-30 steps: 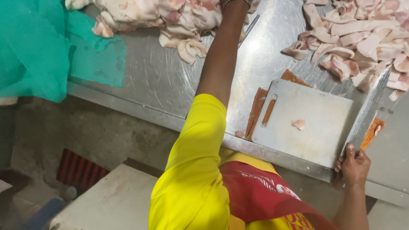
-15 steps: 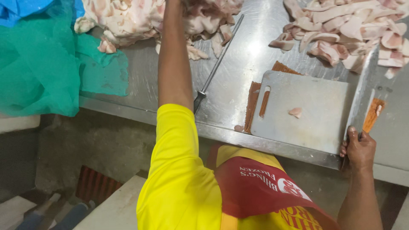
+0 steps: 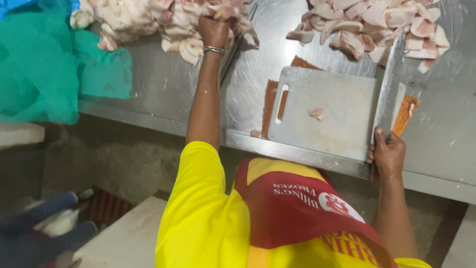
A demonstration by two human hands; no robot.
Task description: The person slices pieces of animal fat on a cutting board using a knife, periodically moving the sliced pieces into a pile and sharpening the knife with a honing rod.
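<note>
Big steel table first, raw meat heaps at both far corners. Left hand is closed on a chunk at the near edge of the left meat pile. Looks soft, wet, probably slippery, so grip a thick part. Right hand is wrapped round the cleaver handle beside the grey cutting board, which holds one small meat scrap.

Yellow short-sleeved shirt, red apron, apparently metal wrist bangle.

One cutting board, one cleaver, two heaps of raw meat, one teal net.
</note>
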